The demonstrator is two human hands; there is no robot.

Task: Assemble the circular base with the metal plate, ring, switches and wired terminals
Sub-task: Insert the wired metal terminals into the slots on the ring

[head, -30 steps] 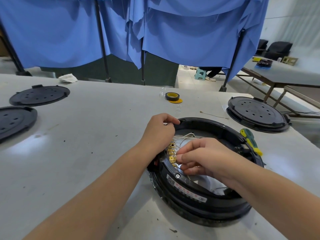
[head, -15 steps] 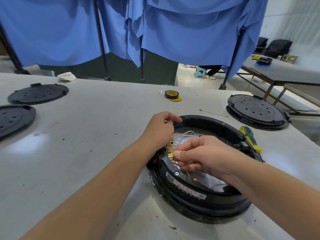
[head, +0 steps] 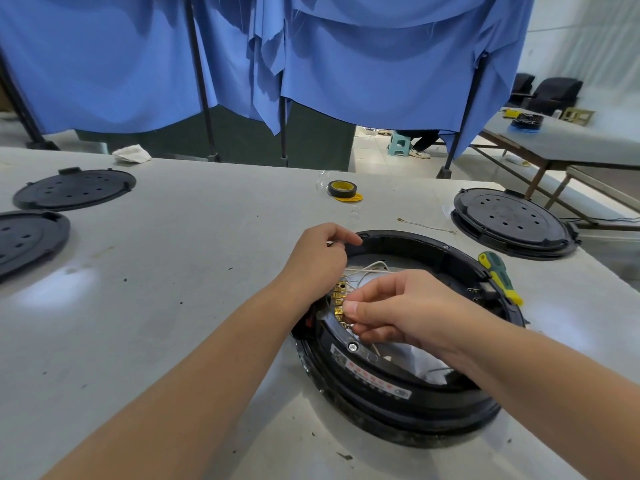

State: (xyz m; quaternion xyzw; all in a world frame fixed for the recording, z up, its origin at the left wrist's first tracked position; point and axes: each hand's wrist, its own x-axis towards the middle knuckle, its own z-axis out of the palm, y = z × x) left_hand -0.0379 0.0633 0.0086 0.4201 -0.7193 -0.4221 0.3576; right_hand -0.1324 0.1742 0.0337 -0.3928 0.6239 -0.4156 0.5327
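Observation:
The black circular base (head: 408,393) lies on the grey table, open side up, with a labelled ring along its near rim. A row of gold terminals (head: 340,299) stands at its left inner edge, with thin white wires (head: 372,268) running from them. My left hand (head: 320,258) grips the base's far-left rim, fingers curled over the edge. My right hand (head: 398,310) reaches into the base and pinches a small part at the gold terminals; its fingers hide what is held. A white sheet shows inside the base under my right wrist.
A green and yellow screwdriver (head: 498,277) lies against the base's right rim. Another black base (head: 512,220) sits at the back right, two black lids (head: 74,188) at the left. A tape roll (head: 343,189) and a loose wire (head: 427,226) lie behind.
My right hand has shifted slightly along the row of gold terminals. My left hand keeps its hold on the rim. The base has not moved.

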